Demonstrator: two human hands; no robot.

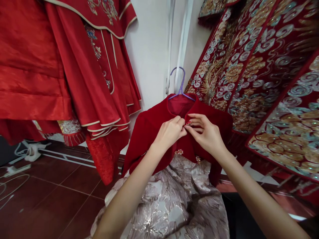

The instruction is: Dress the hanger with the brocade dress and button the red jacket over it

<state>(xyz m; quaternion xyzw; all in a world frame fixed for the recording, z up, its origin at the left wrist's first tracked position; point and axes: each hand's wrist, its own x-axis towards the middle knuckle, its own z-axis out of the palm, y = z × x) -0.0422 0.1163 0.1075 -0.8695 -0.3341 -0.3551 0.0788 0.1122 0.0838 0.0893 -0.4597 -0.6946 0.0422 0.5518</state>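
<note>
Hangs upright at the centre of the frame as a deep red velvet jacket [189,144], front facing the viewer, with a round collar [196,104], sleeves [134,142] drooping to either side and small beaded ornaments [178,152] near the lower hem.

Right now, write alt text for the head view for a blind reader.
A person's left hand and right hand meet in a fingertip grip on a red jacket, below its collar, with a purple hanger inside. Pale floral fabric shows beneath; red garments hang on either side.
</note>
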